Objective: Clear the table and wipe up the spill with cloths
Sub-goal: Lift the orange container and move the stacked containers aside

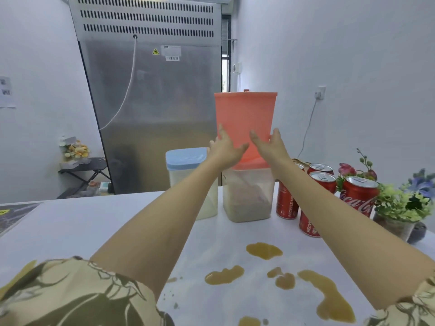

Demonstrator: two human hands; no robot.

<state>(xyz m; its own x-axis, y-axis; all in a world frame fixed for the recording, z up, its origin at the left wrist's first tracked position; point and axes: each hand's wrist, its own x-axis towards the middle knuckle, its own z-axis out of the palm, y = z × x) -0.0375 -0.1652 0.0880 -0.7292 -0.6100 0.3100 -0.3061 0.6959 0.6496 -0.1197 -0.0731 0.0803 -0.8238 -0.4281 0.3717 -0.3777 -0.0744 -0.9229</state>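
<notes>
Both arms are reaching forward over the white table (94, 227). The left hand (226, 149) and right hand (270, 147) are pressing against the two sides of a coral-pink container (246, 114), fingers extended and only lightly bent along its walls rather than curled round it. The container is sitting on top of a clear canister (247, 196) with brownish contents; whether it is resting there or lifted just clear cannot be told, since the hands are covering the joint.

A blue-lidded canister (186, 158) is standing just left, its body partly hidden by the left forearm. Red cola cans (359, 196) are clustered to the right, several partly hidden behind the right forearm. Potted flowers (400, 203) are standing at the right edge, cut off by the frame.

The brown spill (263, 250) is lying in separate puddles on the near table, the lowest ones cut off at the bottom edge. No cloths are in view.
</notes>
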